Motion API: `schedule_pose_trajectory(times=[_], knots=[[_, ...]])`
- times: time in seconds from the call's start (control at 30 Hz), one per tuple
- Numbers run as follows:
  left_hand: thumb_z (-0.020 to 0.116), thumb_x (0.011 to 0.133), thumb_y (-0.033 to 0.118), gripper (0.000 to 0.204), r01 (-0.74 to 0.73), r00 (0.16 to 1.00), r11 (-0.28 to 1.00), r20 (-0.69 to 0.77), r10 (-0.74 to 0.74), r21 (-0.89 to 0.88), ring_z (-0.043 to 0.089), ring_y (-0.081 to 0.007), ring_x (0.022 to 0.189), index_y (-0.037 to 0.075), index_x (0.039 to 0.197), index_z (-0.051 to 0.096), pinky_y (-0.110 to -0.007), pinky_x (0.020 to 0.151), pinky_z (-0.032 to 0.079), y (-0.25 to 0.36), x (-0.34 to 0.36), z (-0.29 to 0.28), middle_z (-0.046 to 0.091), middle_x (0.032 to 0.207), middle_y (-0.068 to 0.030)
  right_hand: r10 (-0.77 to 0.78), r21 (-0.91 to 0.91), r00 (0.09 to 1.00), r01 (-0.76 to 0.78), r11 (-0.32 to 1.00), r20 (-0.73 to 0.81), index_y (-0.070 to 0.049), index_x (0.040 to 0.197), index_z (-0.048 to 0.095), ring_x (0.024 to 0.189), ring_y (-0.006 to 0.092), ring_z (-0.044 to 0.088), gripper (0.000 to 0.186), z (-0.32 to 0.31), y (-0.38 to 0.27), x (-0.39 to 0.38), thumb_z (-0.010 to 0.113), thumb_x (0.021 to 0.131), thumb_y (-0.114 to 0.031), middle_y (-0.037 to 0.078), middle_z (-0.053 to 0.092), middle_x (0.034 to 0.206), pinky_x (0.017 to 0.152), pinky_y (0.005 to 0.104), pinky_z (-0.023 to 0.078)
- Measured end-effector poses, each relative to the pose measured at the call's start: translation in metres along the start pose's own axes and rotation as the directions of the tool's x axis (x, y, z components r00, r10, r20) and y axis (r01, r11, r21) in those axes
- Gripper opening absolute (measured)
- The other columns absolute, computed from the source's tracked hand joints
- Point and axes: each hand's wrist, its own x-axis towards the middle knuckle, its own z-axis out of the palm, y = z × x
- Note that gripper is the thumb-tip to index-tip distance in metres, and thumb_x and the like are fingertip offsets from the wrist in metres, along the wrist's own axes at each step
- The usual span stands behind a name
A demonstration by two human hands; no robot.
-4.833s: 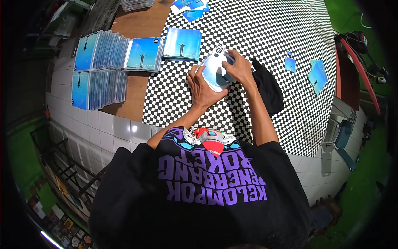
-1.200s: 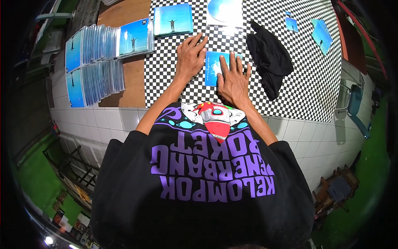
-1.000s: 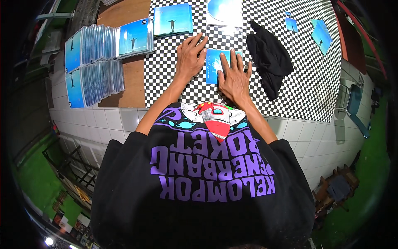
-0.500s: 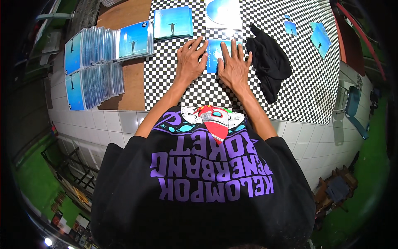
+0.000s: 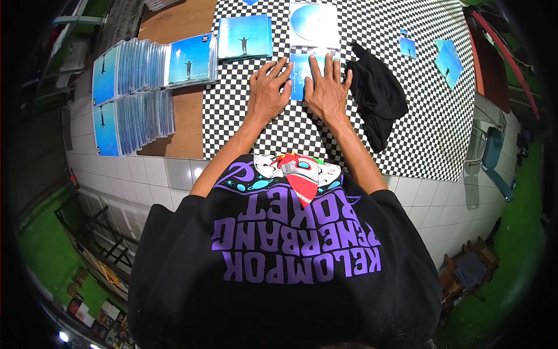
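A CD case lies unfolded on the checkered cloth in front of me. Its far half carries a blue-and-white disc (image 5: 311,22), bright with glare. Over the near half is a blue printed sheet or booklet (image 5: 297,87). My right hand (image 5: 327,90) rests flat on that sheet's right side, fingers stretched and apart, covering much of it. Beside its left edge, my left hand (image 5: 268,92) lies on the cloth with loosely bent, parted fingers and holds nothing. Whether its fingertips touch the sheet is unclear.
Long rows of blue CD cases (image 5: 139,70) stand on the left over brown board (image 5: 189,116). A stack of blue-covered pieces (image 5: 244,38) sits nearer. Right of my hands lies a crumpled black cloth (image 5: 381,99). Farther right are a small blue card (image 5: 407,47) and loose blue sheets (image 5: 449,64).
The whole view has shifted slightly, bringing more of the table's far side into sight. Both hands keep nearly the same pose around the blue sheet.
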Motion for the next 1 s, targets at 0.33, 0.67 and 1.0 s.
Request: schedule_pose_trajectory(times=[0.33,0.67,1.0], knots=[[0.058,0.097,0.026,0.044,-0.011,0.999,1.000,0.033,0.011,0.015,0.046,-0.0281,0.133,0.013,0.138,0.063,-0.046,0.112,0.028,0.005,0.004,-0.004,0.053,0.150,-0.0036,0.062,-0.012,0.996,-0.063,0.998,-0.071,-0.021,0.155,0.041,0.149,0.0388,0.028,0.058,0.010,-0.003,0.015,0.046,0.099,-0.036,0.024,0.029,0.161,0.118,0.0663,0.009],[0.056,0.098,0.025,0.047,0.013,1.000,0.999,0.022,-0.013,-0.037,0.045,-0.0288,0.137,0.009,0.142,0.057,-0.046,0.113,0.029,0.004,0.000,-0.004,0.053,0.150,-0.0083,0.106,0.182,0.985,-0.080,0.980,-0.136,-0.004,0.151,0.041,0.142,0.0394,0.035,0.062,-0.026,0.012,0.002,0.055,0.095,-0.025,0.024,0.036,0.156,0.116,0.0582,0.021],[0.060,0.096,0.024,0.047,0.025,1.000,0.977,-0.004,-0.026,-0.213,0.048,-0.0341,0.135,0.002,0.138,0.057,-0.049,0.114,0.030,0.030,-0.042,-0.014,0.055,0.144,-0.0157,0.100,0.442,0.994,-0.071,0.894,-0.041,-0.003,0.148,0.043,0.133,0.0397,0.043,0.063,-0.037,0.016,-0.063,0.058,0.087,-0.014,0.023,0.046,0.145,0.110,0.0507,0.032]])
